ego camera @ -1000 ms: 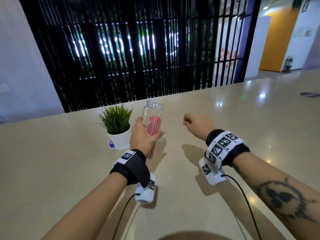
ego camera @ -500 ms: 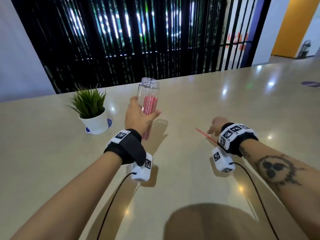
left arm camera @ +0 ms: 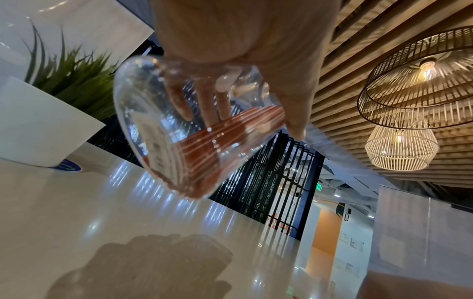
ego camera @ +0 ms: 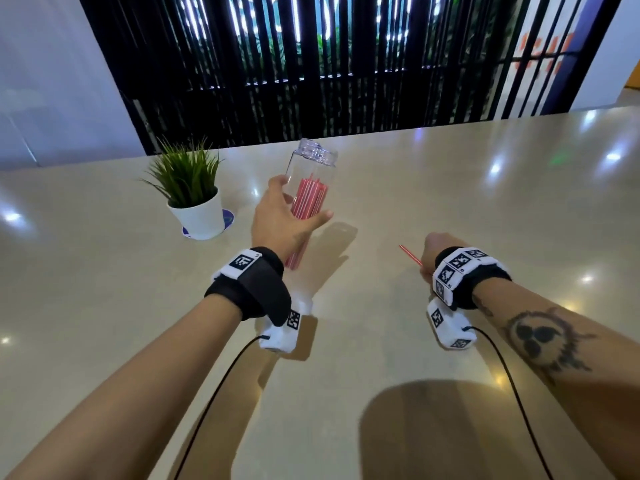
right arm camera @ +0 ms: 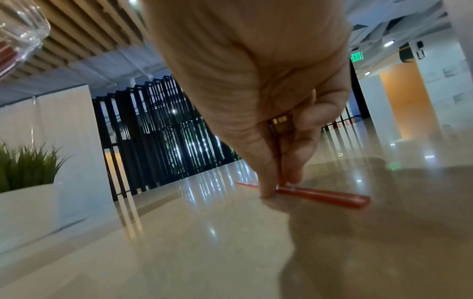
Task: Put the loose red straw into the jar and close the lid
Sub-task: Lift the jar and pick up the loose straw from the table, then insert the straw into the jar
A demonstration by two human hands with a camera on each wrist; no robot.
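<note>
My left hand (ego camera: 280, 223) grips a clear jar (ego camera: 308, 188) of red straws, held off the beige table (ego camera: 450, 188) and tilted away from me. A clear lid (ego camera: 317, 152) sits on its top. From the left wrist view, my fingers (left arm camera: 204, 105) show through the glass of the jar (left arm camera: 163, 145). To the right, my right hand (ego camera: 433, 247) is down at the tabletop. Its thumb and finger pinch the loose red straw (right arm camera: 327, 197), which lies flat on the table. One end of the straw (ego camera: 410, 255) pokes out to the left of the hand.
A small green plant in a white pot (ego camera: 194, 199) stands on a blue coaster left of the jar. A black slatted screen (ego camera: 311, 64) runs behind the table's far edge. Cables trail from both wrist cameras toward me.
My right hand left its spot near the jar, dropped right and down to the table, and closed on the loose straw. My left hand has raised the jar off the table.
</note>
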